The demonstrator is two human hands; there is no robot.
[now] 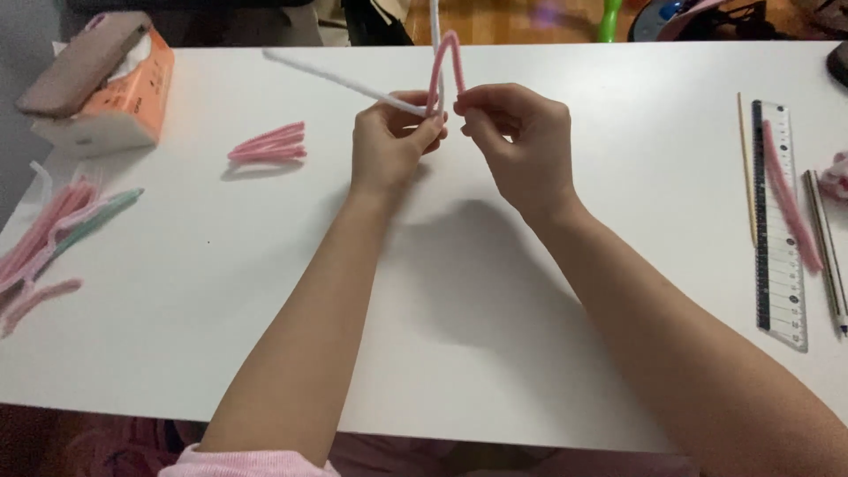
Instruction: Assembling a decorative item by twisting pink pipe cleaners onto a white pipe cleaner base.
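So far, at upper centre, the left hand (389, 141) and right hand (521, 141) pinch shut on one bent pink pipe cleaner (448, 55) joined to a white pipe cleaner (340, 81); spare pink folded pieces (269, 144) lie unused at left.

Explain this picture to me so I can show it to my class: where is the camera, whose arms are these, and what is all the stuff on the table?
The camera sits on a person's head and looks down, so the two bare arms reaching up from the bottom edge are that person's own. No machine is involved.

The left hand and right hand meet above a white table. Between them they pinch a pink pipe cleaner bent into a narrow arch, together with a white pipe cleaner that sticks out to the left. Both hands have a closed grip on these stems.

On the table to the left lie a small bundle of folded pink stems, a looser pile of pink and green stems at the edge, and a tissue box. To the right are a clear ruler with a pink stem lying on it, a thin wooden stick and a pencil-like tool.
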